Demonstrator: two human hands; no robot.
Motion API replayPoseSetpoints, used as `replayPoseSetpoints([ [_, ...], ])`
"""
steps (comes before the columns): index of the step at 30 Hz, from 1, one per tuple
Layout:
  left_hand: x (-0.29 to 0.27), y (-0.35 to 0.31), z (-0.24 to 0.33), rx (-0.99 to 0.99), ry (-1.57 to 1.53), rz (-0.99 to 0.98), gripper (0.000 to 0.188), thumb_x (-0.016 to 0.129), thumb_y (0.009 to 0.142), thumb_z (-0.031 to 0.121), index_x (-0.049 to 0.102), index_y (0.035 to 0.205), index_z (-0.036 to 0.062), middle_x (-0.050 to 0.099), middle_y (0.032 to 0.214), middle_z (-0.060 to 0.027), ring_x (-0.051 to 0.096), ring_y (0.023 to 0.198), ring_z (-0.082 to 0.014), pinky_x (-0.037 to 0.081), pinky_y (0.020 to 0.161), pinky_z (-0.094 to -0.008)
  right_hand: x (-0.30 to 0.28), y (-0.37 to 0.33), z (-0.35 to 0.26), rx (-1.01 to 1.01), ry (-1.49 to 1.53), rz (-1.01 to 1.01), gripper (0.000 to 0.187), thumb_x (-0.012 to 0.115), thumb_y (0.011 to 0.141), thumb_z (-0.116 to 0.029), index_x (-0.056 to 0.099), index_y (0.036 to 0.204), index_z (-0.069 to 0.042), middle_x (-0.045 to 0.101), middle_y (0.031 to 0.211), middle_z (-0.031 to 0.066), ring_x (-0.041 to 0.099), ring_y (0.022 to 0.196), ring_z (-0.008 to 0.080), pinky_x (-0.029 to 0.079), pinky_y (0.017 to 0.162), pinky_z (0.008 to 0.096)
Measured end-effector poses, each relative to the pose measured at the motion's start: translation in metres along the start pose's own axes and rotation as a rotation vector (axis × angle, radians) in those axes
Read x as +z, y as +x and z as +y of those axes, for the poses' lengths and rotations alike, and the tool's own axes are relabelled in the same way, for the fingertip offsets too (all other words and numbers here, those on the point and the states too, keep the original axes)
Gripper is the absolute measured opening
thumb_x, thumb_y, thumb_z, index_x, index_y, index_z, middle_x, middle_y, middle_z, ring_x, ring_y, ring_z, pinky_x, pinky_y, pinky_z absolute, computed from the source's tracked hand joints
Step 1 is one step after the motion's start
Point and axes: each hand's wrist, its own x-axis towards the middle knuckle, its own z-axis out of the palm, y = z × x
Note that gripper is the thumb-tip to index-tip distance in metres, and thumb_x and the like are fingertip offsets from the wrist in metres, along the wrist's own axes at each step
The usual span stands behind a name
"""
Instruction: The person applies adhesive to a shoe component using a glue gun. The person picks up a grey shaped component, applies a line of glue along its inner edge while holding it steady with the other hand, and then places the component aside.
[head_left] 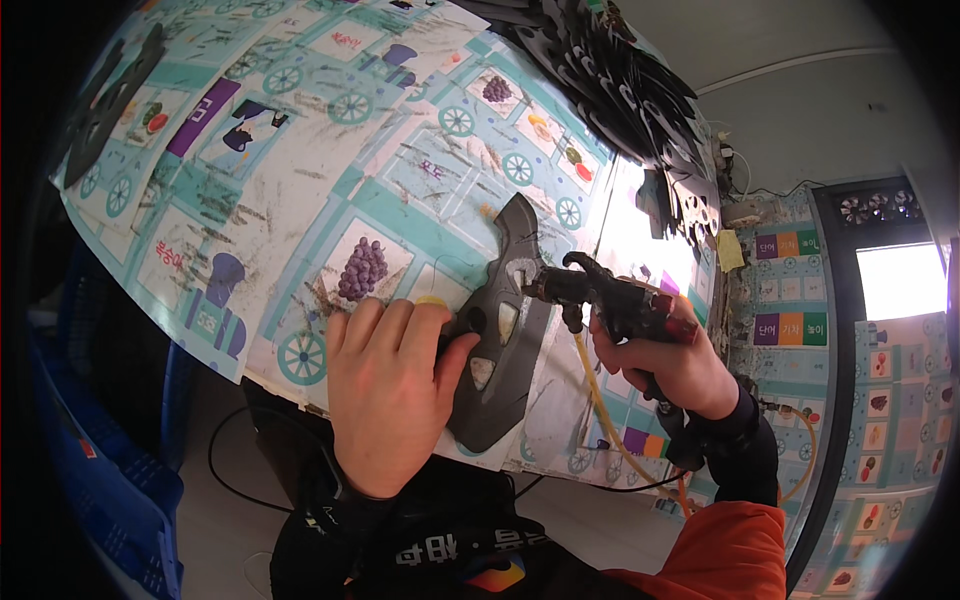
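My right hand [665, 365] is wrapped round a black spray gun [625, 305] with a red rear end. Its nozzle points left, close over a dark grey curved part [500, 310] with cut-out openings, possibly a bow riser. That part stands out against the printed paper sheet [420, 190], tapering at its far end and widening at its near end. On the part's left side, my left hand [390, 395] pinches with thumb and fingers around a short black piece at its edge. Whether this piece belongs to the part is unclear.
A pile of similar dark parts [620, 80] lies at the far right of the table, and another part [110, 100] at the far left. A yellowish hose [600, 400] hangs from the gun. Blue plastic crates [110, 500] stand lower left. A bright window [900, 283] is at right.
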Motion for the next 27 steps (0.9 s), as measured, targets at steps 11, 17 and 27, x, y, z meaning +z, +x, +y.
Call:
replayPoseSetpoints([
  [11, -0.001, 0.001, 0.0, 0.0, 0.009, -0.012, 0.027, 0.085, 0.087, 0.02, 0.065, 0.101, 0.0093, 0.063, 0.087, -0.0047, 0.058, 0.086, -0.0279, 0.041, 0.079, -0.043, -0.001, -0.011, 0.006, 0.066, 0.026, -0.008, 0.024, 0.073, 0.091, -0.003, 0.068, 0.115, -0.002, 0.068, 0.09, 0.0001, 0.053, 0.061, 0.004, 0.041, 0.055, 0.0231],
  [17, -0.002, 0.0, -0.001, 0.003, 0.017, -0.014, 0.027, 0.085, 0.087, 0.02, 0.064, 0.101, 0.0097, 0.062, 0.087, -0.0041, 0.058, 0.085, -0.0273, 0.041, 0.079, -0.0429, -0.001, -0.016, 0.015, 0.086, 0.037, 0.04, 0.03, 0.076, 0.093, -0.004, 0.069, 0.122, -0.001, 0.071, 0.095, 0.0002, 0.054, 0.063, 0.0036, 0.042, 0.056, 0.023],
  [27, -0.002, 0.001, 0.0, 0.006, 0.019, -0.011, 0.027, 0.085, 0.088, 0.02, 0.064, 0.101, 0.0097, 0.061, 0.086, -0.0039, 0.057, 0.085, -0.0269, 0.041, 0.079, -0.0425, 0.002, -0.012, 0.007, 0.033, 0.005, -0.028, 0.028, 0.076, 0.095, -0.01, 0.07, 0.12, -0.002, 0.07, 0.093, -0.0022, 0.056, 0.068, 0.0017, 0.043, 0.059, 0.0219],
])
